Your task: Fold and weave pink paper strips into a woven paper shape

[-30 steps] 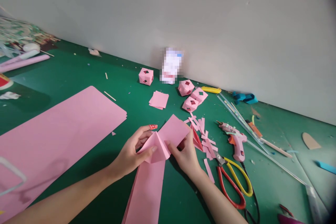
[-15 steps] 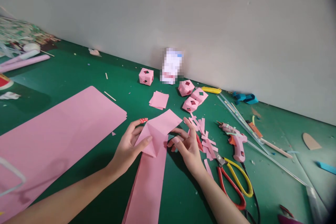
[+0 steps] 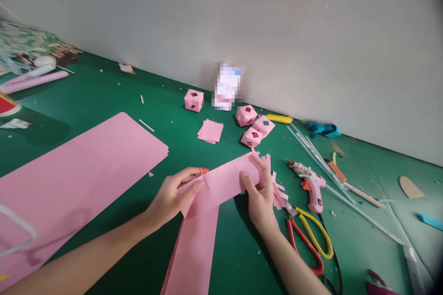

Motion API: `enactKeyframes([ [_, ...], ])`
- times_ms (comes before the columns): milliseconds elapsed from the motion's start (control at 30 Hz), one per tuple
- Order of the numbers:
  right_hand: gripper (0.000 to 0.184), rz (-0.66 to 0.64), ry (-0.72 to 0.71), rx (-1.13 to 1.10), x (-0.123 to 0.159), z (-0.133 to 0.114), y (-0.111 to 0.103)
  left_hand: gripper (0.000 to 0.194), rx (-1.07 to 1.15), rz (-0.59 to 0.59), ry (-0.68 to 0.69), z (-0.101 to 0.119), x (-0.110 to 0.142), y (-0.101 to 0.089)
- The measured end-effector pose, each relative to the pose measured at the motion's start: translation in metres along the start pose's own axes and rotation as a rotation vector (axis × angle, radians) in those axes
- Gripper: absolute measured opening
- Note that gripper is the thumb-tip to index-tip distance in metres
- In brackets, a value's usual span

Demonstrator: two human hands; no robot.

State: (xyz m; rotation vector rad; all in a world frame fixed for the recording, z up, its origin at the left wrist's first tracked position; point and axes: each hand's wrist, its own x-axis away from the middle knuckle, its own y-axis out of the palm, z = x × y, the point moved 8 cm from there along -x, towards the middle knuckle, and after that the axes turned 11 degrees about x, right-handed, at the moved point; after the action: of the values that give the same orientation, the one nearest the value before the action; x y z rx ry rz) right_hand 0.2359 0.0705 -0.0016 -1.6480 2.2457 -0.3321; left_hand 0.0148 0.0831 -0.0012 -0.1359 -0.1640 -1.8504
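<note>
A pink paper strip is up in front of the person, held at both ends over the green tabletop. The left hand has one end, with its fingers and thumb clamped on the paper. A red wrap is on one of those fingers. The right hand has the other end, and its fingers are clamped on the paper too. The strip slants up to the right, and a small fold shows by the left thumb. Under it lies a pile of long pink strips. I cannot tell if the held strip touches the pile.

On the left is a stack of big pink sheets. Past the hands is a little pile of pink squares. Behind it sits a pink box shape with holes in it. Three more pink paper shapes sit close together to the right. Near the right hand are pink scraps and scissors with one red and one yellow handle. A pink glue gun lies just beside the scissors. A blurry screen stands by the gray wall.
</note>
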Motion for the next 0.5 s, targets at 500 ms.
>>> enactKeyframes([
  [500,0.042,0.073,0.094,0.112,0.016,-0.02,-0.02,0.04,-0.796,0.137,0.544,0.032,-0.005,-0.017],
])
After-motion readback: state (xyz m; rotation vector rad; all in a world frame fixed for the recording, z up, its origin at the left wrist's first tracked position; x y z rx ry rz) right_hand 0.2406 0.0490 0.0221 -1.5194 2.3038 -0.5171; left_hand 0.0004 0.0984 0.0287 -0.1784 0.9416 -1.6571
